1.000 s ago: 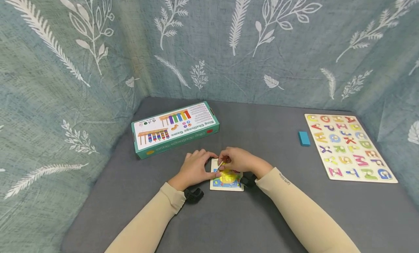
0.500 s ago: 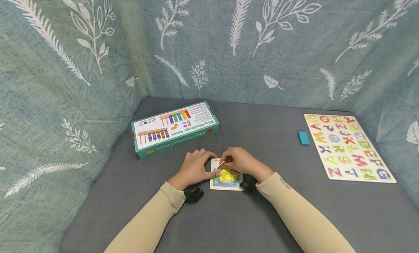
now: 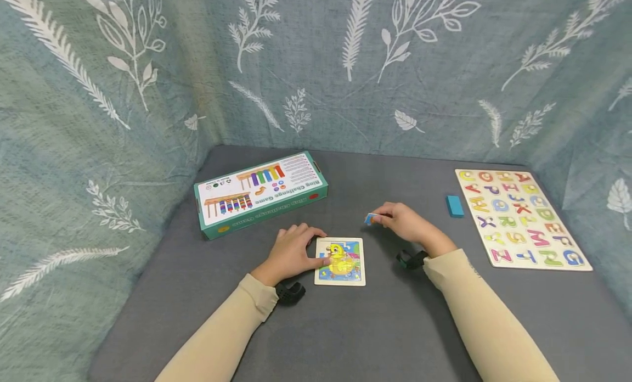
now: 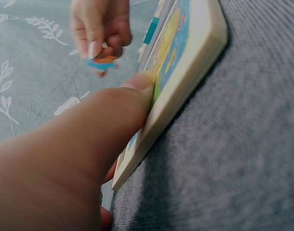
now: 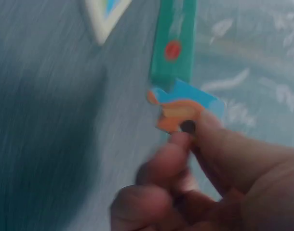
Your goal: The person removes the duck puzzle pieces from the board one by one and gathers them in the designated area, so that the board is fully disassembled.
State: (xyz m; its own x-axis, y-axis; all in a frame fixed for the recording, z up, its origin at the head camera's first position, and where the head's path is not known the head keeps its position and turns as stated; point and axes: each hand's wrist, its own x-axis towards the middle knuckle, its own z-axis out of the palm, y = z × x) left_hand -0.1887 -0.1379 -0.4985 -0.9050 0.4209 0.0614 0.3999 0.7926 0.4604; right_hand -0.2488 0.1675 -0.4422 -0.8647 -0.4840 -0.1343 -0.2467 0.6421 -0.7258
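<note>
A small square jigsaw puzzle (image 3: 351, 272) with a yellow duck in a pale wooden frame lies on the grey cloth in the head view. My left hand (image 3: 294, 253) holds it at the left side, thumb on the picture and index finger at the top left corner. The left wrist view shows that thumb (image 4: 132, 94) over the frame's edge. To the right of the puzzle, my right hand (image 3: 407, 224) pinches a blue and orange puzzle piece (image 3: 371, 218) between thumb and fingertips. Close up in the right wrist view, the piece (image 5: 197, 98) has a knobbed edge.
A green and white Ring Challenge Game box (image 3: 261, 191) lies behind the left hand. Towards the right are a small blue block (image 3: 455, 206) and a wooden alphabet board (image 3: 523, 220). A leaf-patterned curtain (image 3: 316, 69) hangs around the table.
My right hand has moved from over the puzzle up and to the right, carrying the puzzle piece away and uncovering the duck picture. The left hand has stayed on the puzzle.
</note>
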